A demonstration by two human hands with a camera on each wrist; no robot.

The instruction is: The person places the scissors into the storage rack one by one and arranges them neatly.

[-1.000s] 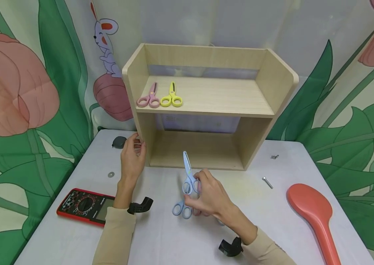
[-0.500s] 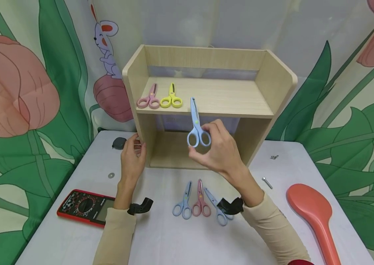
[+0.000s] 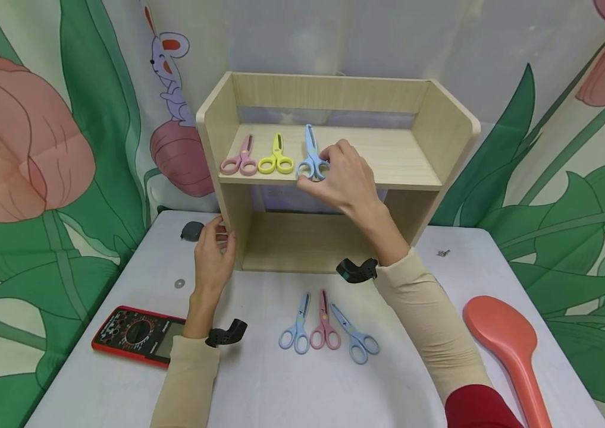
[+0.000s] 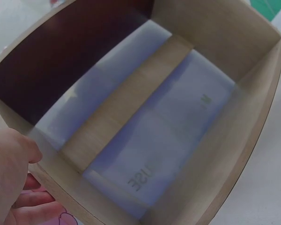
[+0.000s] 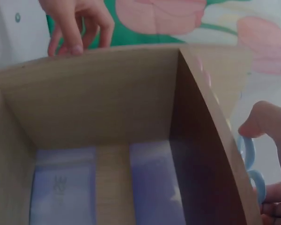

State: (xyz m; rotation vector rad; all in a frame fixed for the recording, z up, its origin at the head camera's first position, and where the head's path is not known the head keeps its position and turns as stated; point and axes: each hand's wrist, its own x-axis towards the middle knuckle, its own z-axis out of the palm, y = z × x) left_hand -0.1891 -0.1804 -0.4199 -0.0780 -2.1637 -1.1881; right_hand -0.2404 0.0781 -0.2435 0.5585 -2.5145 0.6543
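Printed fabric (image 3: pixel 398 41) with large pink tulips, green leaves and a mouse figure hangs behind a table spread with smooth white cloth (image 3: pixel 254 392). On it stands a pale wood-grain shelf unit (image 3: pixel 377 142) with flat panels and rounded side corners. Light-blue plastic scissors with two oval loops (image 3: pixel 310 151) are at the front of its upper board, right of the yellow scissors (image 3: pixel 277 158) and pink scissors (image 3: pixel 243 159). Their blades point away from the person, toward the back, the long axis running nearly front to back with the tip leaning slightly left.

The right hand (image 3: pixel 346 178) pinches the loops between thumb and fingers, partly covering the right one; whether the blades touch the board cannot be told. From the right wrist, only the blue loops show past the board, which hides the blades, and the picture is dim and soft. The left hand (image 3: pixel 213 252) holds the front edge of the left side panel, its thumb on the edge and its bent fingers outside. Three more slim scissors (image 3: pixel 324 326) lie on the cloth, blue, pink and blue. The glossy red paddle-shaped object (image 3: pixel 500 324) is cut off below.
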